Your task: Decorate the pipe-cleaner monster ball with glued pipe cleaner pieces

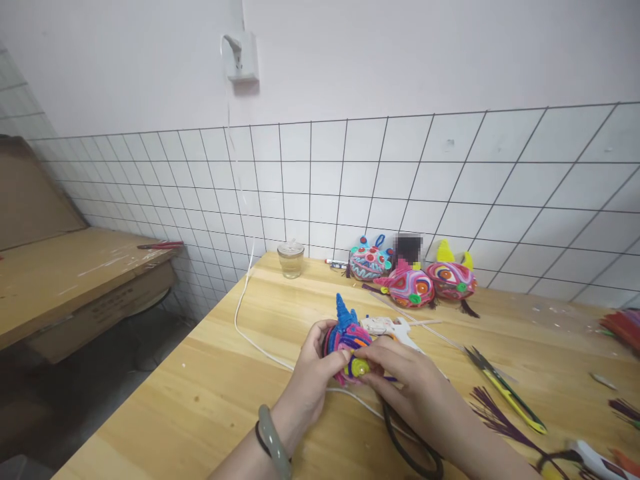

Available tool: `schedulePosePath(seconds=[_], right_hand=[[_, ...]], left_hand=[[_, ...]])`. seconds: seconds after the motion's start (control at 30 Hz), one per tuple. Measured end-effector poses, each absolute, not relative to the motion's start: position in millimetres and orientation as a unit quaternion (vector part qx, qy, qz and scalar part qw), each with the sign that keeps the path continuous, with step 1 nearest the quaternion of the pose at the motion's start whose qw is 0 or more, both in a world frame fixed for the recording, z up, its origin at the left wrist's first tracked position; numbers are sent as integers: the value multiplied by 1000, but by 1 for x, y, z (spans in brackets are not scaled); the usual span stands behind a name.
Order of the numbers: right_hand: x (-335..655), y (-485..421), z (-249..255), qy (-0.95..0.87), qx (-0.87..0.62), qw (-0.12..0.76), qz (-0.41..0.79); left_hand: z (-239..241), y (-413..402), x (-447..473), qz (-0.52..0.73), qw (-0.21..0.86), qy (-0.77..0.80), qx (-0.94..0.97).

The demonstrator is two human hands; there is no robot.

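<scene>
Even light brightens the wall (400,60) above the table (200,393). Floor (115,413) beside the table is dim. Tiles (590,180) behind the table look stretched.

1. So my table (165,413) is pale, grainy wood, with a lidded glass (291,265) at the far left.
2. Far side, near the wall: three colourful fuzzy critters (411,288) bunched together.
3. A white cord (243,319) snakes down the left, and what looks like a white glue gun (401,329) lies mid-table.
4. Right side's messier: yellow-and-green snips (507,392), dark purple threads (506,421) just nearer, a red strand bundle (623,330) farther right.
5. Brown bench (65,267) on the left: some red-handled tool (161,245).
</scene>
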State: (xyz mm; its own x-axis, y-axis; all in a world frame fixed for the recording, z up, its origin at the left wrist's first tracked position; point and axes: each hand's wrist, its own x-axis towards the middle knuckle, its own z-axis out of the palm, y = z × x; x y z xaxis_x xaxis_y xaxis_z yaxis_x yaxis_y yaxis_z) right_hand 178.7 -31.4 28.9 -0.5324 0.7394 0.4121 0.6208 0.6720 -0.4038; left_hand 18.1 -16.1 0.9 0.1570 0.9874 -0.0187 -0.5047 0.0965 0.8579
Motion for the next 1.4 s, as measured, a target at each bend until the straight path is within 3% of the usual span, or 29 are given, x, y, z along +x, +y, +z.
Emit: schedulePosePath(seconds=[0.63, 1.4], right_hand=[[197, -22, 26, -823, -387, 380, 167], [198, -21, 24, -839, -384, 348, 168]], left_hand=[[-1, -14, 13, 518, 689, 267, 431], [2, -15, 12, 521, 666, 287, 450]])
